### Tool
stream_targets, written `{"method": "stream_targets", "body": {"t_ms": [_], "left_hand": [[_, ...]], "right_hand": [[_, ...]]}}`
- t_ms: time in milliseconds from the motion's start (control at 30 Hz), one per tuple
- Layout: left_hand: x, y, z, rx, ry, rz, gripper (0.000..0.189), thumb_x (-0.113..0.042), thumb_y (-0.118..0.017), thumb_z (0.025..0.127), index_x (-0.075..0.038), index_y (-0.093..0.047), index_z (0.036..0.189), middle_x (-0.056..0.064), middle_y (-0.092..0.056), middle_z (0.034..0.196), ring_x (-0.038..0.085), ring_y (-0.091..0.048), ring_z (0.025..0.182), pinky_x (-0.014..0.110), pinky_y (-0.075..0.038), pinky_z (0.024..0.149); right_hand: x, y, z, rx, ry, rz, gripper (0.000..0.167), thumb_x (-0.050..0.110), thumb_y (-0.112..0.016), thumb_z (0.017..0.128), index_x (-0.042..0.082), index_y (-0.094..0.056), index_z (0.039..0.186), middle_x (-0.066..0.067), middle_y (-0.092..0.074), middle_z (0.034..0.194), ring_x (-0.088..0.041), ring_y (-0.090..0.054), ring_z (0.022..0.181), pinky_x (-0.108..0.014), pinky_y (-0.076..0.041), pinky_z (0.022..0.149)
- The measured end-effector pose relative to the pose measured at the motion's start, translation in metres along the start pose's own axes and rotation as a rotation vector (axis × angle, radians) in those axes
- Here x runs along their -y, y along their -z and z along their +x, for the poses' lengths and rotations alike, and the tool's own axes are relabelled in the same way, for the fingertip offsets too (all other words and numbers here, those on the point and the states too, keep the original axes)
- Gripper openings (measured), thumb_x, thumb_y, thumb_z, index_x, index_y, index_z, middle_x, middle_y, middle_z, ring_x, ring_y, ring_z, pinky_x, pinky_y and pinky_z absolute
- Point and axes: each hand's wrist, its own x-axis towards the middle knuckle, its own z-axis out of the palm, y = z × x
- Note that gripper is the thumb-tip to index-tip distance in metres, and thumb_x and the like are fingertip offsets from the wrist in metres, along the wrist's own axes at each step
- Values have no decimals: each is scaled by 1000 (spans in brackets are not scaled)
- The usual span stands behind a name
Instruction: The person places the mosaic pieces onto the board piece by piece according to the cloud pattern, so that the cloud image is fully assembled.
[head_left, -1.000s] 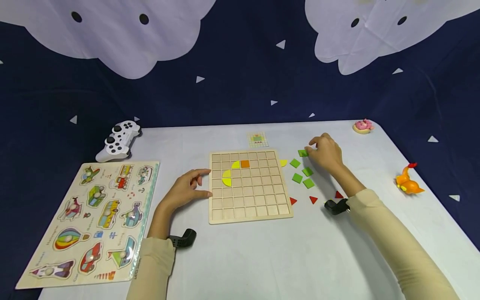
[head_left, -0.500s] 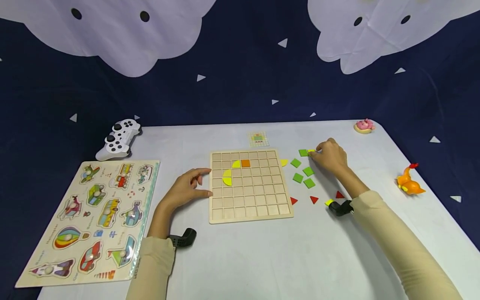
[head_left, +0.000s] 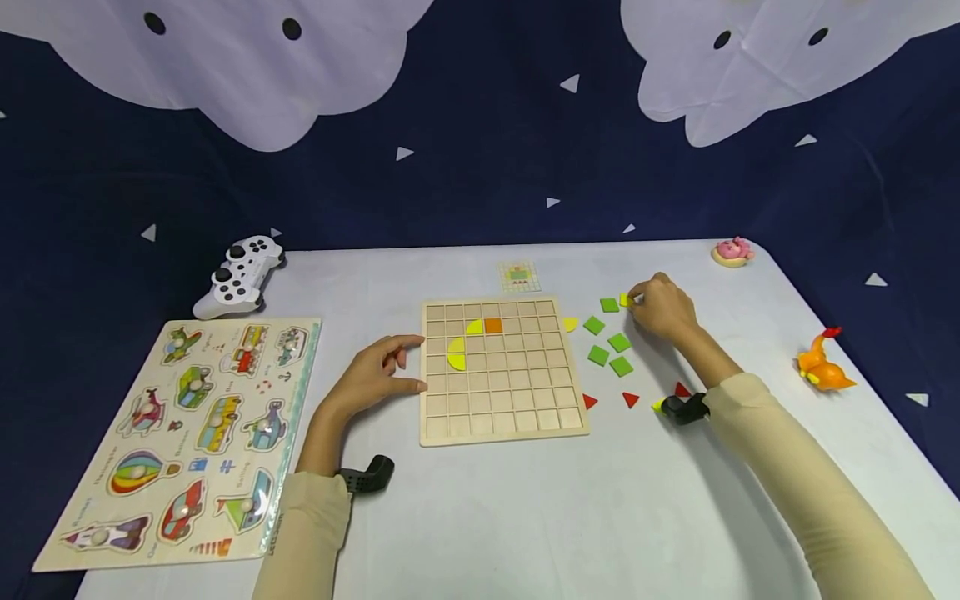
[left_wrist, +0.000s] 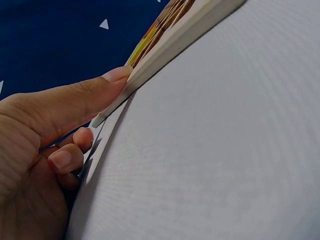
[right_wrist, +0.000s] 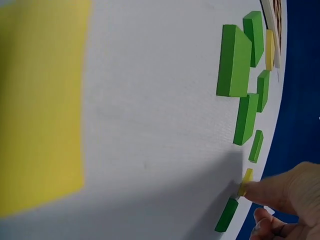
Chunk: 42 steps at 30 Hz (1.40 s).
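A wooden grid board bears several yellow pieces and an orange square. My left hand rests at its left edge, with the thumb and index fingertip touching the rim and spread apart; the left wrist view shows the thumb against the board's side. Beyond the board's right side, my right hand has its fingertips on a small yellow block. In the right wrist view the thumb presses that yellow block, and a dark green block lies beside it.
Several green squares and red triangles lie right of the board. A pattern card lies behind it. On the left are a picture puzzle and a game controller; an orange toy and pink toy stand at right.
My right hand has shifted slightly right, away from the green square, and the yellow block at its fingertips has come into sight. The left hand stays at the board's edge.
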Motion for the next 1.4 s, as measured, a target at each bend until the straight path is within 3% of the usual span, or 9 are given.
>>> {"method": "stream_targets", "body": {"t_ms": [300,767,1167,1400], "left_hand": [[1,0,0,-2,-6,-8,68,-17,-86,75,-9,-58,137,5,-47,91,16,-35,70,31,-31,70],[-1,-1,-1,2,-8,-9,68,-17,-86,75,-9,-58,136,6,-47,91,15,-35,69,32,-31,72],[-2,0,0,-2,1,-14,67,-15,-86,75,-10,-58,136,6,-47,91,16,-35,70,32,-32,71],[-2,-1,-1,-4,6,-9,68,-15,-86,75,-9,-58,136,6,-47,91,16,-35,70,30,-32,70]], "right_hand": [[1,-6,2,-25,-2,6,42,27,-69,90,-9,-70,112,-29,-57,108,-45,-59,99,-60,-47,79],[2,-9,-2,-65,-67,41,39,24,-67,89,-11,-69,108,-31,-53,111,-52,-58,102,-64,-46,83],[6,-8,-6,-104,-56,52,35,21,-69,85,-11,-70,100,-29,-56,108,-50,-60,97,-62,-46,81],[15,-10,-12,-165,-18,99,38,22,-71,86,-11,-70,104,-25,-55,103,-43,-58,92,-57,-47,77]]}}
